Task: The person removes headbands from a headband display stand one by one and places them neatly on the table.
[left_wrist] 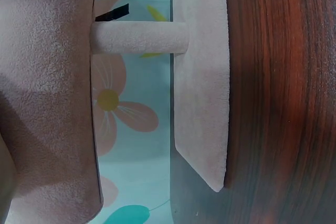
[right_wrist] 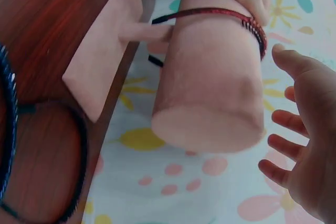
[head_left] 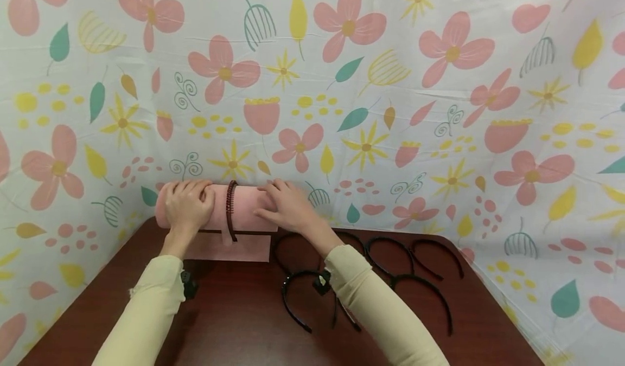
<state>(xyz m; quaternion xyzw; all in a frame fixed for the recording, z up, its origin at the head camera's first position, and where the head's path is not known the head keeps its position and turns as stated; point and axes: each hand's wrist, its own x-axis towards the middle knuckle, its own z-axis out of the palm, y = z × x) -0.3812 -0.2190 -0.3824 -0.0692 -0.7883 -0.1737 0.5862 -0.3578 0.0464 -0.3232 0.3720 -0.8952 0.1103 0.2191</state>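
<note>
A pink plush headband stand [head_left: 249,209], a thick roll on a short post over a flat base [left_wrist: 202,87], stands at the back left of the table. Around the roll's middle sits one dark red headband [head_left: 229,209] with small comb teeth, its tips pointing down. My left hand [head_left: 189,206] grips the roll's left end from above, fingers bent over it. Beside the right end is my right hand [head_left: 288,206]; the right wrist view shows its fingers spread, just apart from the roll [right_wrist: 210,87], holding nothing.
Several black headbands [head_left: 298,323] lie on the dark wooden table [head_left: 234,312], at the middle and right, some under my right forearm. A flower-printed cloth [head_left: 303,84] hangs close behind the stand.
</note>
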